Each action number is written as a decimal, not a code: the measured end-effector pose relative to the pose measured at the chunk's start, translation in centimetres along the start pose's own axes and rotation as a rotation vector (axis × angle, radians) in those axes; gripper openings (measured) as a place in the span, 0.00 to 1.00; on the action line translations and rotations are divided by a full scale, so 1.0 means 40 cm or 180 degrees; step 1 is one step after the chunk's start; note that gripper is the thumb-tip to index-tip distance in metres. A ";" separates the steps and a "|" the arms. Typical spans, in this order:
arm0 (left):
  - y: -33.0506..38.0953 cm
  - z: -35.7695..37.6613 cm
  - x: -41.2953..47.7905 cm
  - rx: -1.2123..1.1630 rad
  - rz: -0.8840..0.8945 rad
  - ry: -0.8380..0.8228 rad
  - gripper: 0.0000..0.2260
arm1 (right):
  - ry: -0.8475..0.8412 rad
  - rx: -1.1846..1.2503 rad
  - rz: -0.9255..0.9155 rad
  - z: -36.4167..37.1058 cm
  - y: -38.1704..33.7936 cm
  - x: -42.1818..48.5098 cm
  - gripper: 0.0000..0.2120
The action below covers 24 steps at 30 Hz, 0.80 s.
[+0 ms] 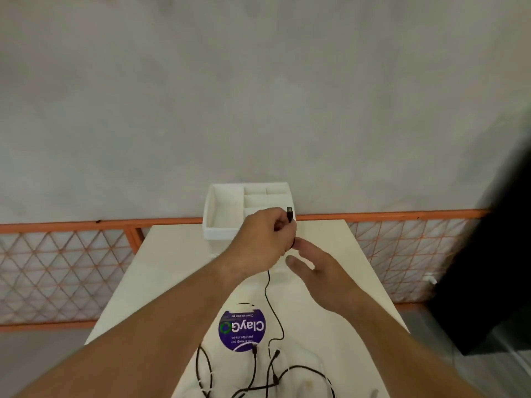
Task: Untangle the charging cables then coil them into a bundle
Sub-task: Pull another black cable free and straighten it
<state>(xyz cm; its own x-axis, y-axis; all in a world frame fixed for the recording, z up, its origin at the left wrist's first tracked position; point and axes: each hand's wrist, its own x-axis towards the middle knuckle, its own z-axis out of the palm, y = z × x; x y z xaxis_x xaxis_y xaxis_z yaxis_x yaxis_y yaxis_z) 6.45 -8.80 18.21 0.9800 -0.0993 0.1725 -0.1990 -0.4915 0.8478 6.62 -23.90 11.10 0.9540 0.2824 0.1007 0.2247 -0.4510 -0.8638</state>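
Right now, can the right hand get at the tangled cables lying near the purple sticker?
Probably yes: the right hand is open and holds nothing, and the tangled cables lie uncovered, nearer the person.

A thin black charging cable (266,288) hangs plug end up, trailing down into a loose tangle of black and white cables (264,374)

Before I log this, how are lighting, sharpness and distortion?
Head view: soft even light, no glare; slightly blurred overall, yet the black cable in the left hand is readable; wide-angle lens enlarges the forearms; dark smeared shape at right edge.
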 end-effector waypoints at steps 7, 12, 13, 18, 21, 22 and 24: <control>0.095 -0.174 -0.065 -0.0229 -0.0121 0.0319 0.02 | 0.0236 -0.0104 -0.0486 -0.014 -0.176 0.005 0.12; 0.076 -0.272 -0.115 0.1229 -0.0203 -0.0290 0.13 | 0.0073 -0.0906 -0.0672 -0.033 -0.255 0.020 0.13; 0.075 -0.274 -0.121 0.1234 -0.0208 -0.0375 0.15 | 0.0023 -0.1179 -0.0721 -0.030 -0.274 0.020 0.13; 0.092 -0.282 -0.140 0.0296 -0.0644 -0.0020 0.14 | -0.0151 -0.2342 -0.1006 -0.014 -0.365 0.011 0.16; 0.105 -0.301 -0.147 0.0474 -0.0668 -0.0004 0.15 | -0.0196 -0.2714 -0.1098 -0.020 -0.401 0.005 0.17; 0.107 -0.306 -0.148 0.0685 -0.0640 -0.0065 0.16 | -0.0205 -0.2799 -0.1124 -0.022 -0.413 0.004 0.17; 0.112 -0.311 -0.151 0.0997 -0.0596 -0.0269 0.16 | -0.0220 -0.2943 -0.1147 -0.026 -0.439 0.001 0.17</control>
<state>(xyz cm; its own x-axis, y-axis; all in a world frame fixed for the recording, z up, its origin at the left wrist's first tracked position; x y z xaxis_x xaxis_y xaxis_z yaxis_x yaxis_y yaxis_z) -0.35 0.35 27.20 0.9986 -0.0473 -0.0241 -0.0194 -0.7475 0.6640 2.92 -16.84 26.80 0.7913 0.5677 0.2271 0.5931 -0.8029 -0.0597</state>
